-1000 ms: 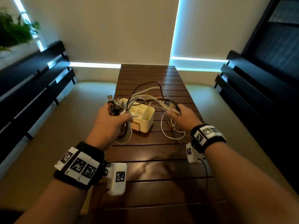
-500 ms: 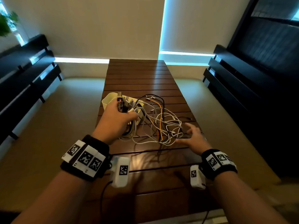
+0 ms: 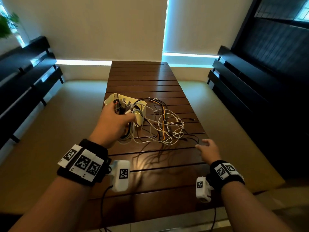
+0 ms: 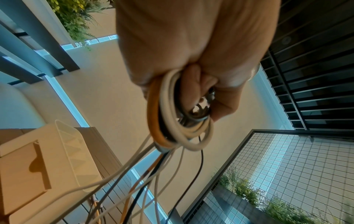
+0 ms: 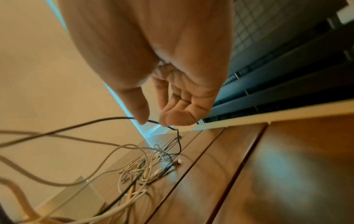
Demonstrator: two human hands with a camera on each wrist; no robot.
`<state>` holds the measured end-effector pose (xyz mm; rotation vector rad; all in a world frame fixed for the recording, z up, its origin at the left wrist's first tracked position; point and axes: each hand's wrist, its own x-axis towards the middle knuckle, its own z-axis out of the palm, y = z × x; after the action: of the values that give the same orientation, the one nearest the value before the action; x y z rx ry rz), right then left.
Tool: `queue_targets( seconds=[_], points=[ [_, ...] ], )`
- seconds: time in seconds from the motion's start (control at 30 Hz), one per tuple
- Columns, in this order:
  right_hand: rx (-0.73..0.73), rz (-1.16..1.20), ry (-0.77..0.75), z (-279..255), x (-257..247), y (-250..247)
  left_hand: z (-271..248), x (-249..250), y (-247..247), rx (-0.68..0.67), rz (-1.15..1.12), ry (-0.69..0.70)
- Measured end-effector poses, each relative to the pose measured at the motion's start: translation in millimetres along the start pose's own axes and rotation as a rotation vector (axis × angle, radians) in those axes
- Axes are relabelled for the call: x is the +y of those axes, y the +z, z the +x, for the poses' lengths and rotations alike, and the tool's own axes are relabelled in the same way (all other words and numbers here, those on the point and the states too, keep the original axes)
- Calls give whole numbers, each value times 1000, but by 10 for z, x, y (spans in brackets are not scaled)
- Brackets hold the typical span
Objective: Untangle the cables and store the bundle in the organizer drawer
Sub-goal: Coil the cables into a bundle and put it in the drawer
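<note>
My left hand [image 3: 117,121] grips a bunch of cable ends [image 3: 122,106], plugs pointing up, in front of the cream organizer box [image 3: 108,101]. In the left wrist view its fingers [image 4: 220,98] curl round looped white, orange and black cables [image 4: 172,121]. The rest trails right as a loose tangle [image 3: 167,126] on the slatted table [image 3: 142,77]. My right hand [image 3: 209,149] is at the tangle's near right edge. Its thumb and a fingertip [image 5: 172,118] pinch a thin black cable [image 5: 95,121], lifted off the wood.
Dark slatted benches run along the left [image 3: 25,77] and right [image 3: 242,81] of the narrow table. The organizer [image 4: 63,151] has dividers inside. Bare wood lies between the tangle and the near edge [image 3: 150,206]. A plant [image 3: 6,25] stands far left.
The cable mass has been dropped from over the organizer onto the table to the right. My right hand let it go, drew back toward me and took the thin black cable. The left hand keeps its grip.
</note>
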<state>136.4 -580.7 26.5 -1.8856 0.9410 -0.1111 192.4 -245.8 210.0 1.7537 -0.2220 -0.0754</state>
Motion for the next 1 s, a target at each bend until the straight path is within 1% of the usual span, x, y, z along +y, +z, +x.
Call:
queue_targets(
  seconds=[0.07,0.1,0.17,0.23,0.27,0.43,0.47,0.6,0.7,0.77,0.83,0.9,0.93,1.0],
  points=[
    [-17,208,107,-30,-27,61,-24,5,-5,5,2,2],
    [-34,271,122,-56,-68,105,-32,3,-2,8,0,-3],
    [-92,298,78,-116,-189,206,-52,-10,23,6,-14,-19],
    [-125,279,-8,-151,-328,330,-68,-24,53,-6,-21,-31],
    [-116,254,-48,-145,-383,388,-75,-28,62,-9,-21,-31],
    [-83,152,-133,-90,-598,587,-62,-33,7,-2,11,-21],
    [-68,155,-131,-69,-619,597,-61,-27,-12,6,16,-13],
    [-9,254,-19,-14,-615,540,-63,7,-69,42,-8,8],
    [-70,194,-39,-42,-540,472,-36,-15,-98,36,-10,5],
    [-118,151,-88,-53,-526,465,-6,-49,-93,33,-14,-8],
    [-107,70,-179,-22,-602,452,16,-75,-62,24,-25,-25],
    [-70,-99,-352,-25,-877,384,38,-89,-26,16,-36,-28],
    [-56,-185,-452,-52,-1086,344,49,-92,-10,9,-33,-25],
    [-28,-277,-652,-119,-1589,279,64,-90,21,-14,-23,-23]
  ],
)
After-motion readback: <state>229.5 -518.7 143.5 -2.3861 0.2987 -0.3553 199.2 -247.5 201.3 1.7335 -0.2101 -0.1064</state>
